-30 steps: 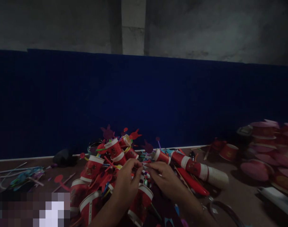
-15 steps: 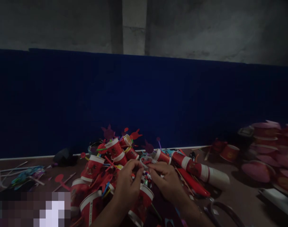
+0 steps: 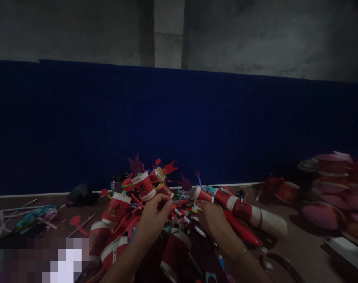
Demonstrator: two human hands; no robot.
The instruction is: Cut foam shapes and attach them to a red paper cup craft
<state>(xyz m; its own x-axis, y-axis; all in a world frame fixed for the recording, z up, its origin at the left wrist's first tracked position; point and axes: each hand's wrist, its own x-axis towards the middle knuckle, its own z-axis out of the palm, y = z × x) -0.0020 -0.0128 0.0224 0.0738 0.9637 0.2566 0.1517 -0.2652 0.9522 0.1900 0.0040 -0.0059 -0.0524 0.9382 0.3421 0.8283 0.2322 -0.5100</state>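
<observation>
My left hand [image 3: 155, 212] is over the heap with its fingers curled and thumb and forefinger drawn together. Anything between them is too small or dark to make out. My right hand [image 3: 211, 214] reaches down into loose small pieces, its fingertips mostly hidden. Between the hands lie white marker-like sticks [image 3: 181, 215] and a jumble of colourful bits. Close beyond the left hand, a red paper cup [image 3: 143, 184] with a white rim leans among others. Just past the right hand a red cup [image 3: 203, 193] lies on its side. Another cup [image 3: 176, 251] lies below, between the forearms.
A row of nested red cups [image 3: 249, 214] stretches right over a red pouch-like item [image 3: 243, 230]. Pink and red tubs [image 3: 329, 188] stand stacked at the far right. Straws and strips [image 3: 34, 216] are scattered left. A blue panel [image 3: 179, 129] rises behind the table.
My hands have drawn apart from where they met over the heap. The right hand has lowered among the small pieces; the left has shifted slightly left. A clear item between them no longer shows.
</observation>
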